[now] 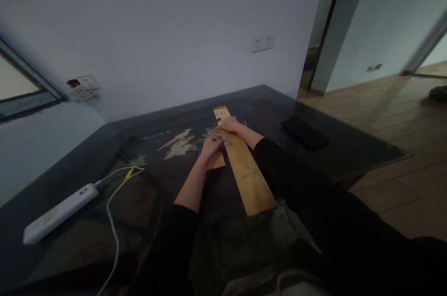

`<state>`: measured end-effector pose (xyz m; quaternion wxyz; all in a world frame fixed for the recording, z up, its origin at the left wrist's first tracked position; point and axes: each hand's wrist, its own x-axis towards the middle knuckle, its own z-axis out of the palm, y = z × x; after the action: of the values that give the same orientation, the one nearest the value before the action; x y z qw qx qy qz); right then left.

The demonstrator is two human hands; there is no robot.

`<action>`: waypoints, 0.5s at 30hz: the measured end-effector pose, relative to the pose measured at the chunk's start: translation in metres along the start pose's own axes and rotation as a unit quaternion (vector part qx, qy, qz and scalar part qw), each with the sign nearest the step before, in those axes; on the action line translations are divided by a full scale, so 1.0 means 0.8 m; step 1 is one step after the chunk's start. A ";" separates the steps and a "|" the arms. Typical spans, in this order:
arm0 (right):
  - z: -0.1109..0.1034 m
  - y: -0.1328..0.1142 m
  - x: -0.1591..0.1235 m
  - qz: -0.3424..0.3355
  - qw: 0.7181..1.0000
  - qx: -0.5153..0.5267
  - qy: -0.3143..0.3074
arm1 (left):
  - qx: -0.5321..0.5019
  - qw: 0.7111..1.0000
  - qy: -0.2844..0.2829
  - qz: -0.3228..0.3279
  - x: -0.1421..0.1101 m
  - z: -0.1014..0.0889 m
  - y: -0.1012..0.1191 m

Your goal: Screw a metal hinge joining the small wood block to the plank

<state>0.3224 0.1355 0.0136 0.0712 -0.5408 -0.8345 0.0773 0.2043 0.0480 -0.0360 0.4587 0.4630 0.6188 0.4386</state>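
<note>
A long, pale wooden board (249, 175) lies on the dark table, its near end reaching over the edge towards my lap. My right hand (231, 124) rests across the far part of this board, its fingers closed over the left edge. Beside it, my left hand (212, 145) is closed in a pinch at a small silvery metal piece (225, 141) that lies against the board's left edge. Whether that piece is a hinge is too small to tell. Under my left hand a shorter wooden board (216, 162) shows, partly hidden by the hand and wrist.
The dark glossy table (349, 147) bears a bird-and-flower picture (179, 144). On the left lies a white power strip (61, 214) with a white cable (113, 226). A black flat object (304, 133) lies to the right. Wall sockets (263, 43) sit behind.
</note>
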 end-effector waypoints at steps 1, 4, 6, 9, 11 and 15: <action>-0.001 0.000 0.002 0.007 1.000 -0.003 -0.001 | -0.008 1.000 -0.001 0.002 -0.001 0.001 0.001; -0.002 -0.001 0.004 0.018 1.000 -0.015 -0.004 | -0.030 0.999 0.000 0.011 -0.006 0.005 0.002; -0.003 -0.002 0.003 0.020 1.000 -0.020 -0.005 | -0.039 0.999 0.008 0.011 -0.010 0.008 0.004; -0.003 -0.002 -0.001 0.019 0.999 -0.026 -0.003 | -0.061 0.998 0.013 0.008 -0.016 0.011 0.007; -0.003 -0.002 -0.002 0.020 0.999 -0.029 0.002 | -0.081 0.997 0.007 0.005 -0.020 0.013 0.009; -0.003 0.001 -0.002 0.014 0.999 -0.030 0.008 | -0.097 0.995 -0.015 0.005 -0.025 0.012 0.012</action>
<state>0.3241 0.1347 0.0161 0.0605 -0.5546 -0.8284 0.0488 0.2179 0.0314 -0.0252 0.5086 0.4264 0.5636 0.4918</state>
